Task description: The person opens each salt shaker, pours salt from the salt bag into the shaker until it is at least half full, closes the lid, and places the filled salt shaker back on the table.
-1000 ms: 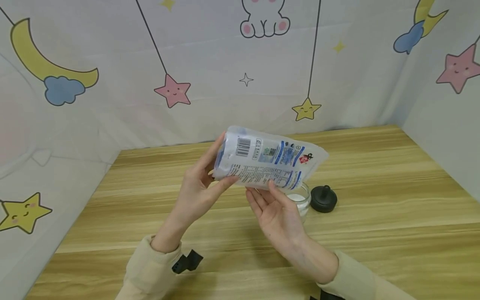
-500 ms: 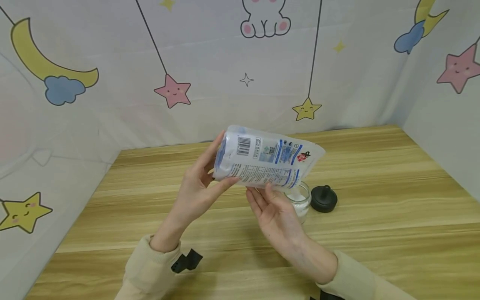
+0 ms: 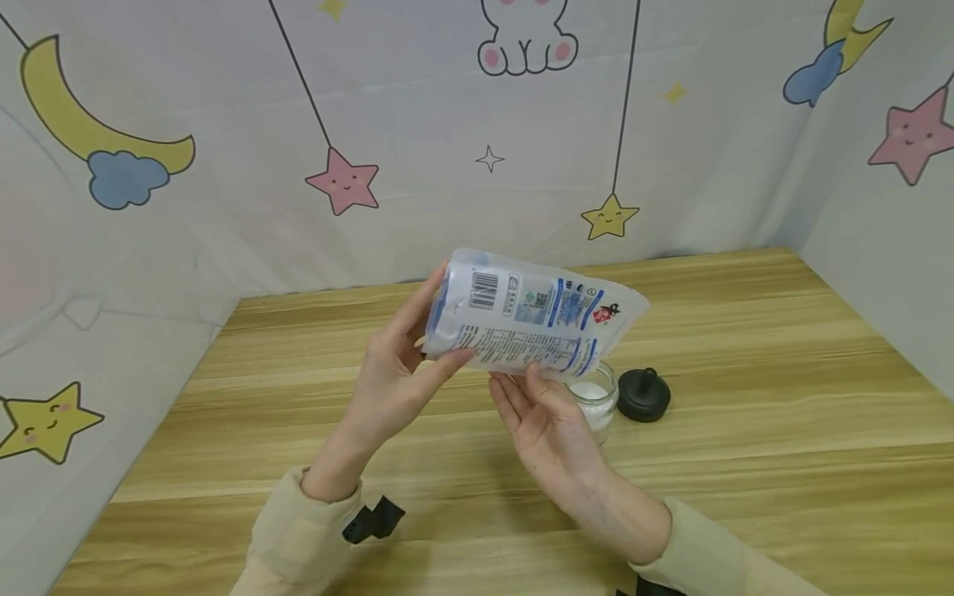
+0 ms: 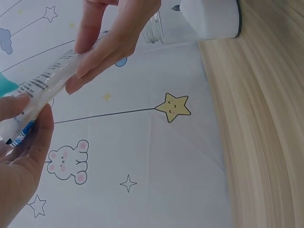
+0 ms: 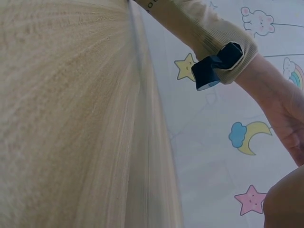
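Observation:
A white plastic bag (image 3: 529, 314) with blue print and a barcode is held up, tilted with its narrower end down to the right. My left hand (image 3: 391, 381) grips its left end, thumb on the near face and fingers behind. Under the lower edge, my right hand (image 3: 559, 447) pinches the bag between thumb and fingers. Close below the bag's right end stands a glass jar (image 3: 602, 418) holding white powder, its mouth partly covered by the bag. In the left wrist view the bag (image 4: 52, 78) appears edge-on between both hands.
A black lid (image 3: 644, 395) with a knob lies on the wood-grain table (image 3: 782, 463), just right of the jar. A white cloth (image 3: 417, 99) printed with stars and moons hangs behind the table. Black mounts (image 3: 374, 520) sit at the wrists.
Both hands stay almost in place on the bag. The bag's right end shifts slightly left and then back right over the jar.

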`<state>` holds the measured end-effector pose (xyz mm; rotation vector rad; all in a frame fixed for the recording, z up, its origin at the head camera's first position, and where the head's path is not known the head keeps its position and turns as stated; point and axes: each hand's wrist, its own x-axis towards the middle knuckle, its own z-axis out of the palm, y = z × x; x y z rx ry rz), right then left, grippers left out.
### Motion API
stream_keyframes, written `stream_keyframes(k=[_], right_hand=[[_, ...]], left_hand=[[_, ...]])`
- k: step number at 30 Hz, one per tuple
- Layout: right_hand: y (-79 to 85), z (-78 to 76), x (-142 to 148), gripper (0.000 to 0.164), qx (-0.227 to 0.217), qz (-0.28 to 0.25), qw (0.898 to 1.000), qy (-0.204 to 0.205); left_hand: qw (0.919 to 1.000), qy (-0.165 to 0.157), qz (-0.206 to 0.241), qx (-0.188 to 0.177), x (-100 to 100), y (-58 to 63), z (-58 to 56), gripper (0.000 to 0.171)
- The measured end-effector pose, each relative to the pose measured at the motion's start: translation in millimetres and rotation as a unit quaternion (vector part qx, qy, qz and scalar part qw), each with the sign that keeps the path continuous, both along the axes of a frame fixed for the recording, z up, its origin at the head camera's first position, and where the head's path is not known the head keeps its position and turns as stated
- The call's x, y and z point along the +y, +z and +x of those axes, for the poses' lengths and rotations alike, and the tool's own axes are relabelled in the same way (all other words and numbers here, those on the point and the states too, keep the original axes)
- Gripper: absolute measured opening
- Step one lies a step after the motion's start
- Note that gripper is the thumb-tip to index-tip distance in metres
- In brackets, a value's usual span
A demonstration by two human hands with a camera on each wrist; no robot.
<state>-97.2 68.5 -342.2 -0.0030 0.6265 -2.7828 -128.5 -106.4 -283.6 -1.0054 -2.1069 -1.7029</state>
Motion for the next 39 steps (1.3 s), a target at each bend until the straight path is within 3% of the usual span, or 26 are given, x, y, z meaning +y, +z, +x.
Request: stream_keyframes(k=[15,39], right_hand=[[0.3,0.7,-0.2,0.018,-0.013,0.000,1.000,0.005],[0.0,1.2,0.6,0.018,-0.018,-0.005,1.000,0.005]], left_hand=[[0.9997,-0.011,0.016,-0.013,0.5,-1.4,0.2,0.089],[0.9999,-0.003,0.014,-0.009,1.4,-1.1,1.0,0.082]])
